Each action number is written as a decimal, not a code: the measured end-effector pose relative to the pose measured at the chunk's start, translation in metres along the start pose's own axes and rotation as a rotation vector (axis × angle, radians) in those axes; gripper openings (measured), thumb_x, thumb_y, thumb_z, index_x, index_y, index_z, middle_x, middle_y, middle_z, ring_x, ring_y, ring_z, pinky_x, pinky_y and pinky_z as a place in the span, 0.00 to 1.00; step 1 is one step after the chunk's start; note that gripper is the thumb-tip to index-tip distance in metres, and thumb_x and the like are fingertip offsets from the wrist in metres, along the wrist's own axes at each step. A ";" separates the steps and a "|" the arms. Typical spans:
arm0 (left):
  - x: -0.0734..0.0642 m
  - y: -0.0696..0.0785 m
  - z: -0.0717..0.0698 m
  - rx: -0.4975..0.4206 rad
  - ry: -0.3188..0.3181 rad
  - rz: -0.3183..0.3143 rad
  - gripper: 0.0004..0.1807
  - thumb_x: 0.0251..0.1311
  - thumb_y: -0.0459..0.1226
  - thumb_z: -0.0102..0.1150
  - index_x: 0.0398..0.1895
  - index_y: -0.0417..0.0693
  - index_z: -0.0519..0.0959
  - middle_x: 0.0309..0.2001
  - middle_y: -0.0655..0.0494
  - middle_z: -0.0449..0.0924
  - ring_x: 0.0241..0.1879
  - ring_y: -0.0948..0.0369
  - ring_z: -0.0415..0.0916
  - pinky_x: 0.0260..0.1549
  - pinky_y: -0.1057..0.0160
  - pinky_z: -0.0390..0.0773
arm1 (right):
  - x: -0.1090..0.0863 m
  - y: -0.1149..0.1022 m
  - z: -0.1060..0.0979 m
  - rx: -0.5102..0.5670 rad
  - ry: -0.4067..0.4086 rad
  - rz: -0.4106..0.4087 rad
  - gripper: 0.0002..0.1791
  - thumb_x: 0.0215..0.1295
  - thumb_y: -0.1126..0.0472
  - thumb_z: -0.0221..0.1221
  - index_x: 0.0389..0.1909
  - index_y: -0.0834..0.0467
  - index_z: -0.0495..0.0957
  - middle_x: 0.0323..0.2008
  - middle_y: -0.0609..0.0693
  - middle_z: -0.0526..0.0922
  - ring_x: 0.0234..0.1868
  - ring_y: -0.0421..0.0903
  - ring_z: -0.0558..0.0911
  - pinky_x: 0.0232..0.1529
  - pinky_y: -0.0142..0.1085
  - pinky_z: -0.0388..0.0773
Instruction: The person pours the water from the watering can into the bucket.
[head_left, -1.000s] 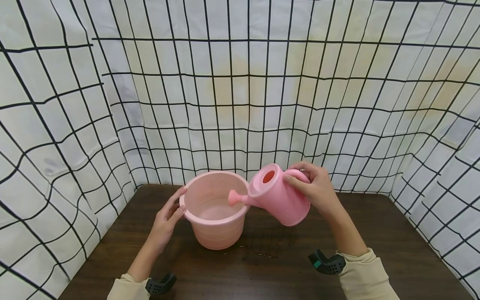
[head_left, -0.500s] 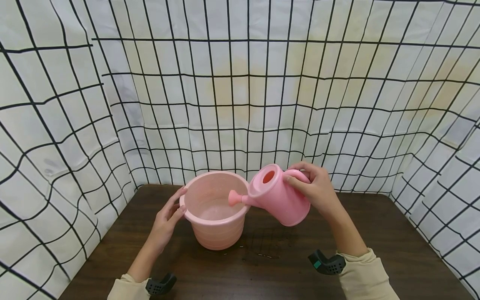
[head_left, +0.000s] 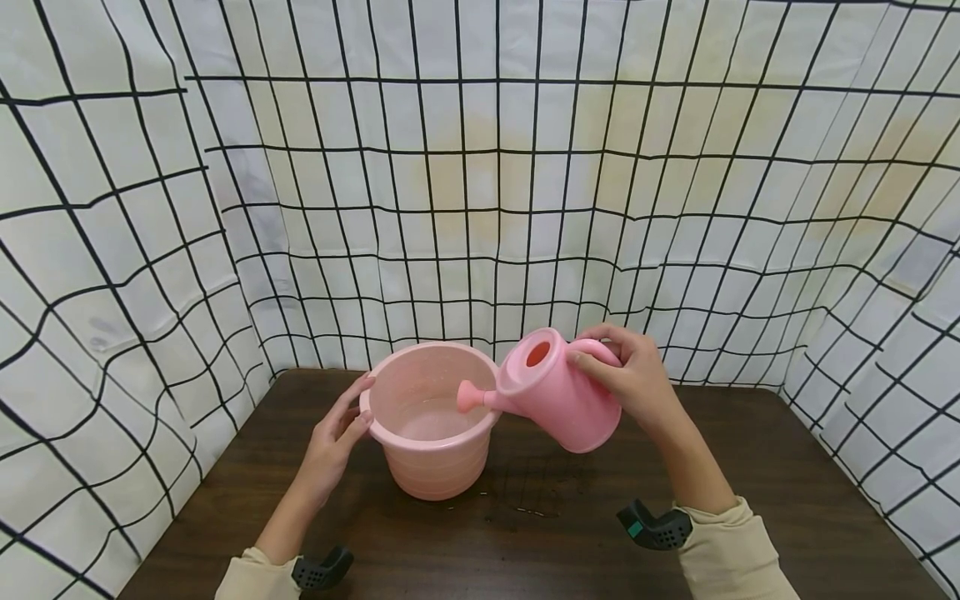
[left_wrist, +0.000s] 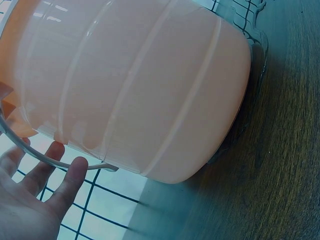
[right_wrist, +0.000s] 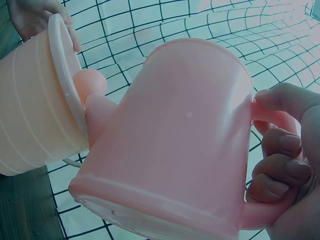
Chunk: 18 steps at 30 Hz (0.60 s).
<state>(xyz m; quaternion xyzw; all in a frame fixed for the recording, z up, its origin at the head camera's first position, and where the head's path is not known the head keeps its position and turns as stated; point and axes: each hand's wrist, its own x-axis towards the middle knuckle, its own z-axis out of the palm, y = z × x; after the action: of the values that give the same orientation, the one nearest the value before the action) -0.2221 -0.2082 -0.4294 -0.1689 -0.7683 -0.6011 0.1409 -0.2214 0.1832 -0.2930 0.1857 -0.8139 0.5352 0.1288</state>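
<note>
In the head view a pink bucket (head_left: 438, 467) stands on the table, with faint rings in the water low inside it. My left hand (head_left: 333, 437) touches the left side of its rim, fingertips spread. The left wrist view has those fingers (left_wrist: 67, 187) extended beside the bucket's thin curved handle (left_wrist: 55, 162). My right hand (head_left: 633, 375) grips a pink watering can (head_left: 566, 404) by its loop handle, fingers wrapped round it in the right wrist view. Tilted to the left, the can has its flared spout (head_left: 471, 396) over the bucket's inside. Its top opening faces up and left.
Both things are over a dark wooden table (head_left: 420, 558). Small wet spots (head_left: 536, 511) lie in front of the bucket, and water spreads by its base in the left wrist view. White cloth walls (head_left: 450, 192) with black grid lines surround the table.
Ripples inside the bucket show more plainly than a second ago. Both hands and the tilted watering can hold the same position.
</note>
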 end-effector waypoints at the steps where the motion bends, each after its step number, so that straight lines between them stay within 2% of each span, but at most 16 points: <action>1: 0.000 0.000 0.000 0.000 0.000 0.000 0.27 0.72 0.33 0.44 0.73 0.49 0.60 0.75 0.49 0.56 0.57 0.68 0.71 0.49 0.77 0.75 | 0.000 0.000 0.000 0.002 0.000 -0.001 0.11 0.60 0.53 0.65 0.42 0.52 0.80 0.31 0.52 0.82 0.29 0.50 0.81 0.31 0.40 0.84; 10: 0.000 0.000 0.000 0.001 -0.001 -0.001 0.27 0.72 0.33 0.44 0.73 0.50 0.60 0.75 0.49 0.56 0.57 0.67 0.71 0.49 0.77 0.75 | 0.000 0.001 0.000 -0.002 -0.007 -0.008 0.12 0.61 0.53 0.65 0.43 0.53 0.80 0.31 0.52 0.82 0.29 0.50 0.81 0.31 0.40 0.84; 18: 0.000 -0.001 -0.001 0.003 -0.003 -0.007 0.27 0.72 0.33 0.44 0.73 0.51 0.60 0.75 0.50 0.56 0.57 0.68 0.70 0.49 0.77 0.75 | 0.000 -0.002 -0.001 0.000 -0.018 -0.014 0.13 0.61 0.54 0.64 0.43 0.56 0.80 0.32 0.57 0.82 0.28 0.48 0.81 0.31 0.39 0.84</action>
<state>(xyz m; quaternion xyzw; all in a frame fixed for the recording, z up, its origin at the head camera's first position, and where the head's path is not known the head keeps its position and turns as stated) -0.2229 -0.2091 -0.4300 -0.1668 -0.7700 -0.6001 0.1381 -0.2208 0.1833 -0.2909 0.1960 -0.8138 0.5326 0.1253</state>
